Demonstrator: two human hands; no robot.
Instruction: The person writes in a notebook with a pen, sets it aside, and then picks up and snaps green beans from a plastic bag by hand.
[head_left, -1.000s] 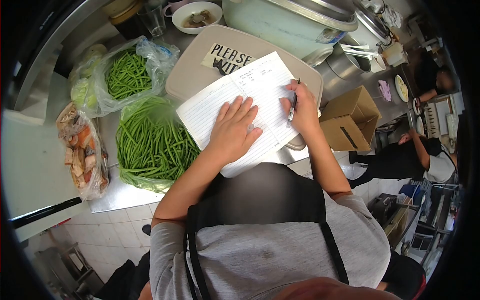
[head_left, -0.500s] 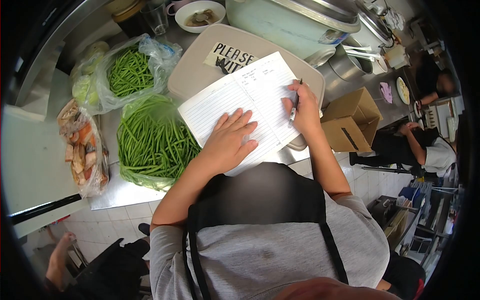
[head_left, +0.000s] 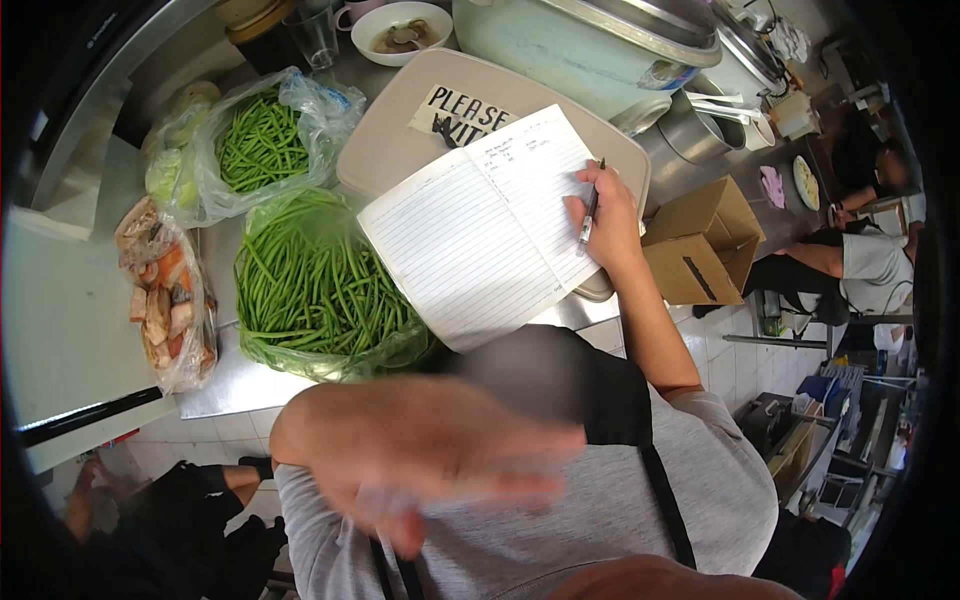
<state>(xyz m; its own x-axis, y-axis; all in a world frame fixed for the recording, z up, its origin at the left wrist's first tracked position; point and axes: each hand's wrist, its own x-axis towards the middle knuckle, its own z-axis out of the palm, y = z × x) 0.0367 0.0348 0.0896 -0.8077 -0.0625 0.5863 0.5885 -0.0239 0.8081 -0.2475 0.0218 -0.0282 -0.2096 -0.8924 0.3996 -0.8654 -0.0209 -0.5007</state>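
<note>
Unpinned at centre, the notebook (head_left: 470, 230) could be skewed by the pen (head_left: 587, 228) pinched in the right hand (head_left: 615, 225); the blurred left hand's (head_left: 430, 445) opening can't be told.

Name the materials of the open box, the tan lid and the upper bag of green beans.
Open box: matte brown cardboard, by its creased flaps. Tan lid: probably smooth plastic, from its rounded corners and even colour. Upper bag: clear, glossy plastic film; it crinkles and catches light.

open room above left notebook page (head_left: 445, 245), right hand (head_left: 612, 217) and pen (head_left: 588, 220) blocking right side, beans (head_left: 315, 285) at left
</note>
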